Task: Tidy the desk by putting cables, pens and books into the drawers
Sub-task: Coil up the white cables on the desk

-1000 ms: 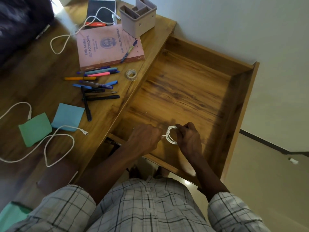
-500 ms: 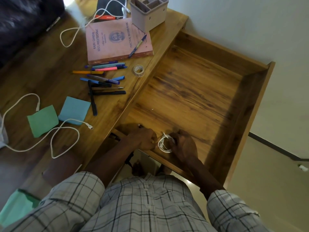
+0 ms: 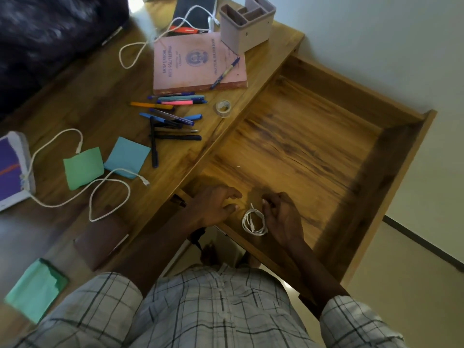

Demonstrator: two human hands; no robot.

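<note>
**Head view: desk with open drawer.** A wooden desk [image 3: 75, 101] has 1 drawer [image 3: 313, 136] pulled out at the right. The drawer contains 1 visible item, a coiled white cable [image 3: 253, 222], which lies flat on the drawer floor near the front wall, between the 2 hands. The left hand [image 3: 216, 204] is released, with its fingers loosely extended just left of the coil and apart from it. The right hand [image 3: 282, 217] sits just right of the coil with its fingers loosely curled and grasps nothing; whether its edge touches the cable cannot be told. At the far edge of the desk stands a pink pen holder [image 3: 247, 28] with several compartments, whose interiors are not visible from this angle. Beside it lies a pink record book [image 3: 190, 64] with 1 blue pen [image 3: 224, 74] resting on its cover. Nearer the viewer are a loose group of pens [image 3: 173, 116] and a clear tape roll [image 3: 223, 108], the roll close to the desk edge. A 2nd white cable [image 3: 144, 182] loops past a green pad [image 3: 84, 168] and a blue pad [image 3: 128, 156]. A 3rd white cable [image 3: 160, 36] runs from a black notebook [image 3: 190, 11] onto the desk.
</note>
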